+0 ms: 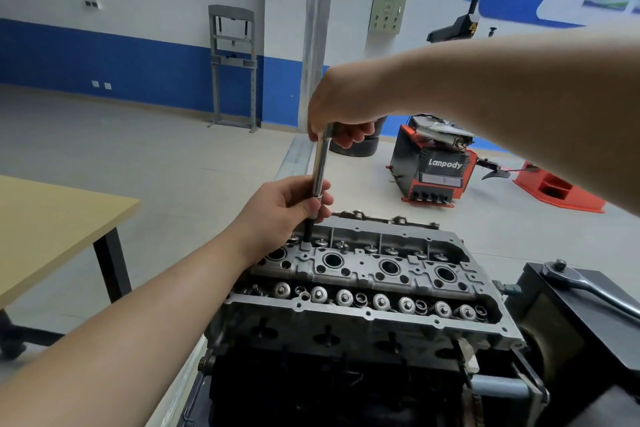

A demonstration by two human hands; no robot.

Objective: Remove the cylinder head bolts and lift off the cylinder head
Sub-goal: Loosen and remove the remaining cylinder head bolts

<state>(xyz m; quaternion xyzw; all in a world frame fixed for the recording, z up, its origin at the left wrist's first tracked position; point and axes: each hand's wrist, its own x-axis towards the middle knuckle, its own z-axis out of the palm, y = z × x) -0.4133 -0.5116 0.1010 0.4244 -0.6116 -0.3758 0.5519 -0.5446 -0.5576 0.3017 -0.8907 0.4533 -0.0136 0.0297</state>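
Note:
The grey cylinder head (367, 288) sits on top of the dark engine block, with valve springs and spark plug wells exposed. A chrome extension bar (320, 166) stands nearly upright with a dark socket bit (308, 230) at its lower end, set into the head's far left corner. My right hand (341, 111) grips the top of the bar. My left hand (287, 208) holds the bar's lower end, fingers curled round it just above the head. The bolt under the bit is hidden.
A ratchet wrench (588, 282) lies on a black box at the right of the engine. A wooden table (52, 218) stands at the left. A red tyre machine (433, 166) and a grey press frame (233, 66) stand on the floor behind.

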